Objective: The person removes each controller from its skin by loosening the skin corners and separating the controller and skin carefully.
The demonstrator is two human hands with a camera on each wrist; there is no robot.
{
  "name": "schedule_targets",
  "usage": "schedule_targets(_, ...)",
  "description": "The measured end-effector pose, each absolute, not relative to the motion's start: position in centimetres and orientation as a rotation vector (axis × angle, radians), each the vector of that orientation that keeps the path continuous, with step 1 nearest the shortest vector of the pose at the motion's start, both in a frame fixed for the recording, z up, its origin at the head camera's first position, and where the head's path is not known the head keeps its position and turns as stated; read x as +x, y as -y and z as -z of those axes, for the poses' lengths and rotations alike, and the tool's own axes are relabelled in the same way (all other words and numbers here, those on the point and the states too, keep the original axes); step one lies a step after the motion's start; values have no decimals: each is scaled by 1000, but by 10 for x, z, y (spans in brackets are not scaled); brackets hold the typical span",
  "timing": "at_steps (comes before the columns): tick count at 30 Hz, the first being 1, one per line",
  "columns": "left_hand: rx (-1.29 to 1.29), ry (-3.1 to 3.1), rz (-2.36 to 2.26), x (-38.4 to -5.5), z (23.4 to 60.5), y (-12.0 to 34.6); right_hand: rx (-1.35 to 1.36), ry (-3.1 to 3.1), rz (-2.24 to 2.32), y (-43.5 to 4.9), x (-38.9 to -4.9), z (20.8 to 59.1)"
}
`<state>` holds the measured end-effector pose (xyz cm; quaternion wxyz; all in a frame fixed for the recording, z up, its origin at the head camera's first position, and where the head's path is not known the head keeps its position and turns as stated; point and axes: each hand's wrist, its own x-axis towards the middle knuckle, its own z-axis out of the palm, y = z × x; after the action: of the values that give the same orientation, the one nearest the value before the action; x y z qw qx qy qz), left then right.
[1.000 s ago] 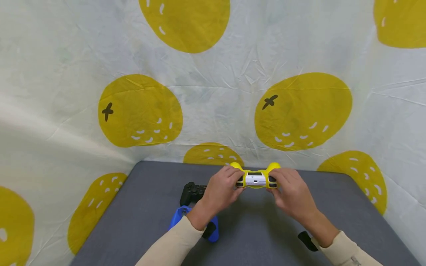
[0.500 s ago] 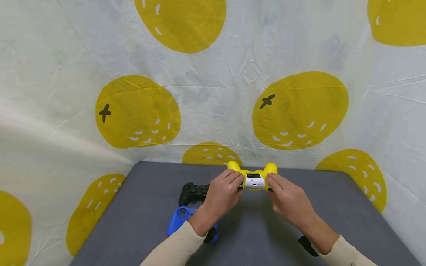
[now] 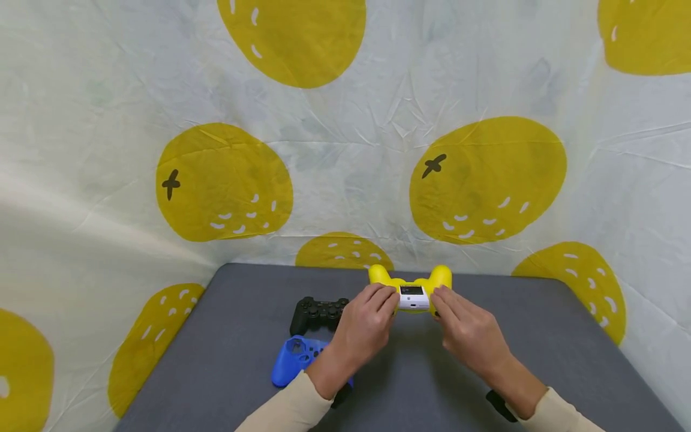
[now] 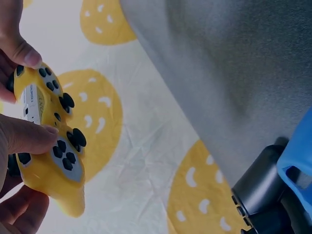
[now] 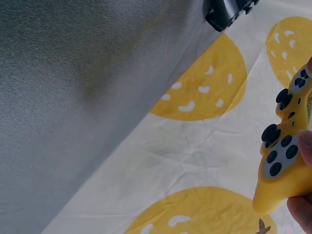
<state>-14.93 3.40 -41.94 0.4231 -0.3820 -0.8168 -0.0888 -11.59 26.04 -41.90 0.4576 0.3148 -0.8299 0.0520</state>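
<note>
Printed cloth (image 3: 351, 180) behind table (image 3: 227, 342), left hand (image 3: 367, 321) and right hand (image 3: 475, 330) gripping yellow gamepad (image 3: 412, 297) above it, fingers (image 3: 380, 296) curled, black gamepad (image 3: 310, 313) and blue cover (image 3: 286, 363) leftward, left wrist view, thumb (image 4: 31, 136) on yellow gamepad, right wrist view, fingers mostly cropped, seemingly curled.

Left hand (image 3: 364, 320) and right hand (image 3: 471, 327) reach forward, fingers (image 3: 382, 296) curled.
</note>
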Motion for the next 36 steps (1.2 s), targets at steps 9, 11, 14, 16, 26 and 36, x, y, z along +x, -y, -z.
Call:
schedule_targets(9,-943,1992,181,-147,428,-33,790,2021,-97,-261,-111,429)
schedule_targets(11,-944,2000,175,-146,429,-32,792,2001,-89,-261,-111,430)
schedule_targets(14,-946,2012,175,-144,430,-31,806,1940,-97,-260,-111,434)
schedule_targets(16,-948,2026,179,-142,431,-31,812,1909,-117,-259,-111,435)
schedule_targets(26,-956,2017,198,-138,440,-29,822,1910,-129,-259,-104,443)
schedule_targets(36,-931,2068,195,-131,445,-31,822,1924,-134,-258,-100,449)
